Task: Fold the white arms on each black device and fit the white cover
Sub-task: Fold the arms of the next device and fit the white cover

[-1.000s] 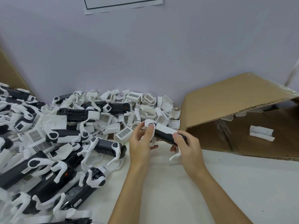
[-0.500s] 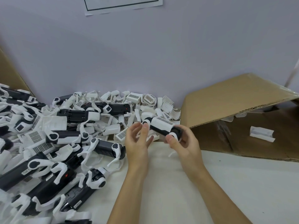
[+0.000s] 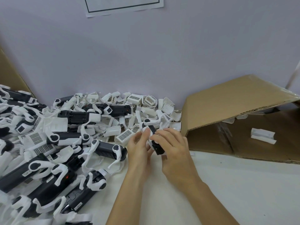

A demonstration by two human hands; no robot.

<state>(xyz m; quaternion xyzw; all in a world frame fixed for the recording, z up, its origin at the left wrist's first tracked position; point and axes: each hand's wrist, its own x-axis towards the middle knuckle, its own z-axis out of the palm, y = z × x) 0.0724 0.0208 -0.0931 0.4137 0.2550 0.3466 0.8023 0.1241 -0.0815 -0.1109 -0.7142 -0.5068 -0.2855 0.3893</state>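
Just left of the cardboard box (image 3: pixel 230 109), above the bare white table (image 3: pixel 227 184), I hold one black device (image 3: pixel 156 143) up between both hands so its white arms can be turned in. My right hand (image 3: pixel 175 148) wraps over it from above, fingers curled round the body to steady it. My left hand (image 3: pixel 139 148) pinches the near white end, thumb and fingertips pressed to it. The heap of unfinished devices (image 3: pixel 53 151) lies further left of the box, within easy reach.
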